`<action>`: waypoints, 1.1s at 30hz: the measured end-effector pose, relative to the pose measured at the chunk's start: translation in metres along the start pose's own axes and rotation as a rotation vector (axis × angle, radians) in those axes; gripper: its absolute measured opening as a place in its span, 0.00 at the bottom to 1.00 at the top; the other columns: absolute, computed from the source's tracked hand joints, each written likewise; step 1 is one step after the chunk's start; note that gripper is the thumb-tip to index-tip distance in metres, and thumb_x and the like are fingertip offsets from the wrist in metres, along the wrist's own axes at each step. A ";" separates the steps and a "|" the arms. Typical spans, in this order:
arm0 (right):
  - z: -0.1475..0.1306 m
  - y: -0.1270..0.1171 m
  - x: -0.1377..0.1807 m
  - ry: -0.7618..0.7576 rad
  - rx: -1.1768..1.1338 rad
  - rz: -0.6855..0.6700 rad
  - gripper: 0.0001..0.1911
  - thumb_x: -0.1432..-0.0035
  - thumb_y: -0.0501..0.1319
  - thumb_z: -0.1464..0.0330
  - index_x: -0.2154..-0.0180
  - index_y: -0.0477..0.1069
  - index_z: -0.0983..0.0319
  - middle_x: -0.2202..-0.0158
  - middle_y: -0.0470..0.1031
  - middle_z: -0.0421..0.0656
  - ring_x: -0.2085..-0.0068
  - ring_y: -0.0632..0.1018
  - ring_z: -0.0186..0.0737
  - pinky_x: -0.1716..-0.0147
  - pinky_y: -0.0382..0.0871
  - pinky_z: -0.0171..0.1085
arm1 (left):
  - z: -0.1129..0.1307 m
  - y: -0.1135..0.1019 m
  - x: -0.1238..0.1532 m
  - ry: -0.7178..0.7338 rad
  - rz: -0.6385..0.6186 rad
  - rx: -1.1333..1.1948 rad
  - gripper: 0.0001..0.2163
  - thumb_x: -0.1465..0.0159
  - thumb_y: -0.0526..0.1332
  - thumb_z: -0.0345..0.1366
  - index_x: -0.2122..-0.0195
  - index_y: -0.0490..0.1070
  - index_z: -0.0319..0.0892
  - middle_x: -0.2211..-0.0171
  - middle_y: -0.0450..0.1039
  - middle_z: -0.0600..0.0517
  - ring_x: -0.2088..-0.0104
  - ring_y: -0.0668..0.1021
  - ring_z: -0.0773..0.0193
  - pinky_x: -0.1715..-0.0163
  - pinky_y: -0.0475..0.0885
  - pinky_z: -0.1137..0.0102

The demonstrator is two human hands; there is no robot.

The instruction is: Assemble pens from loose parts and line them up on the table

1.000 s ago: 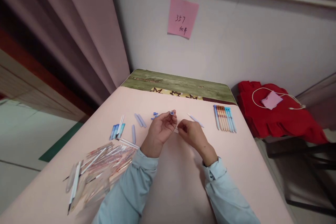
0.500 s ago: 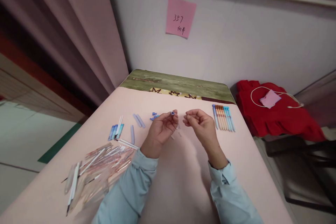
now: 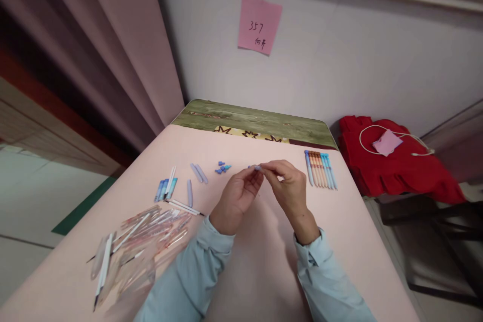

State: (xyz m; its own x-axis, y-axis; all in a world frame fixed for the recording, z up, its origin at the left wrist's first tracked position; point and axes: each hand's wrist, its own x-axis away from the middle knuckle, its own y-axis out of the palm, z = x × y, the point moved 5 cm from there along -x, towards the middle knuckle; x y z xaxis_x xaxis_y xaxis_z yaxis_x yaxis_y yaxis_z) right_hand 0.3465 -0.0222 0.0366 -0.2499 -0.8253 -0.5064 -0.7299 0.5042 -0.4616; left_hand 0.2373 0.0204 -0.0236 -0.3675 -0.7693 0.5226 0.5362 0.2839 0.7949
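Observation:
Over the middle of the pink table [image 3: 256, 271], my left hand [image 3: 237, 196] and my right hand [image 3: 289, 188] meet fingertip to fingertip. Both pinch a small blue pen part [image 3: 256, 167] between them. What the right fingers add to it is too small to make out. Several small blue caps [image 3: 222, 167] lie just left of my hands. A row of finished blue and orange pens [image 3: 320, 169] lies to the right of my right hand.
Pale blue pen barrels [image 3: 198, 173] and blue barrels with white refills [image 3: 166, 189] lie at the left. A heap of clear wrappers and refills [image 3: 139, 241] covers the near left. A red cloth [image 3: 400, 166] with a white cable sits on a seat at the right.
My right hand rose from the table and came back to my left hand. The two now pinch the blue part together, which has tipped from upright to sideways.

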 end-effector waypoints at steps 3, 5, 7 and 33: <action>0.000 0.001 0.000 -0.010 0.060 -0.035 0.07 0.38 0.64 0.67 0.65 0.81 0.56 0.65 0.82 0.41 0.65 0.80 0.38 0.63 0.74 0.36 | -0.002 -0.002 -0.002 -0.006 0.006 -0.005 0.09 0.40 0.59 0.19 0.75 0.72 0.35 0.76 0.75 0.50 0.74 0.77 0.70 0.68 0.75 0.76; 0.000 0.001 0.000 -0.018 0.083 -0.061 0.06 0.39 0.64 0.68 0.65 0.82 0.55 0.65 0.82 0.41 0.65 0.80 0.38 0.64 0.73 0.35 | -0.003 -0.003 -0.002 -0.006 0.014 -0.013 0.09 0.40 0.59 0.19 0.75 0.72 0.35 0.76 0.75 0.50 0.75 0.77 0.71 0.69 0.75 0.76; 0.001 0.000 0.000 -0.017 0.101 -0.072 0.06 0.39 0.64 0.68 0.65 0.82 0.55 0.65 0.82 0.41 0.65 0.81 0.38 0.64 0.73 0.34 | -0.003 -0.003 -0.002 -0.007 0.016 -0.017 0.10 0.38 0.58 0.19 0.75 0.72 0.35 0.76 0.74 0.50 0.75 0.77 0.71 0.70 0.74 0.77; 0.095 -0.007 0.011 0.439 0.702 -0.246 0.12 0.42 0.63 0.61 0.59 0.79 0.57 0.61 0.79 0.47 0.62 0.78 0.46 0.69 0.61 0.38 | 0.036 -0.013 -0.007 0.085 0.160 0.112 0.07 0.36 0.58 0.21 0.70 0.70 0.35 0.72 0.75 0.47 0.71 0.79 0.68 0.71 0.77 0.77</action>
State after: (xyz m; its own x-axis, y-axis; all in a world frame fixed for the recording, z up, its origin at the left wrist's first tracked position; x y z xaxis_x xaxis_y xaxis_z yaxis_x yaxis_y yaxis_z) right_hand 0.4096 -0.0104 -0.0345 -0.4653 -0.8822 -0.0726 -0.2693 0.2192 -0.9378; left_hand 0.2059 0.0423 -0.0266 -0.2167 -0.7531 0.6212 0.4928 0.4649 0.7355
